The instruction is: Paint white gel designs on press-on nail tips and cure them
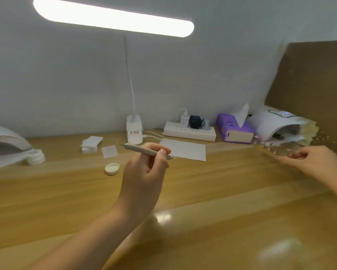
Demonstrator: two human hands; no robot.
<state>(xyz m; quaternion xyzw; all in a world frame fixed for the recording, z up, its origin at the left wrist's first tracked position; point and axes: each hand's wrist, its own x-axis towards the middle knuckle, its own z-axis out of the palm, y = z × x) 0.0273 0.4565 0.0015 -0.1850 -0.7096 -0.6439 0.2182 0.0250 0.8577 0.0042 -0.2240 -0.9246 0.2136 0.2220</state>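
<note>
Left hand [147, 168] is up over the middle of the wooden desk [202, 201], fingers curled round a thin beige nail art pen [144, 151] that lies roughly level, fine tip pointing left toward the lamp base. Right hand [311, 160] is way off to the right, well apart from the left, pinching the edge of a clear strip [280, 151] with a row of small nail tips [269, 148] on it; that whole bit is blurry so I can't tell much about the tips themselves. The strip sits right at the mouth of a white curing lamp [274, 123] by the brown cardboard panel [315, 90]. Just left of the pen hand there's an open white gel pot [112, 168], and further left a closed little white jar [35, 157] beside a second white curing lamp [2, 145] at the frame edge. Behind the hands: a white sheet of paper [185, 150], a small square wipe [109, 151], a stack of cotton pads [91, 143], the desk lamp [134, 131] with its lit bar overhead, a white power strip [190, 131] and a purple tissue box [235, 130].
</note>
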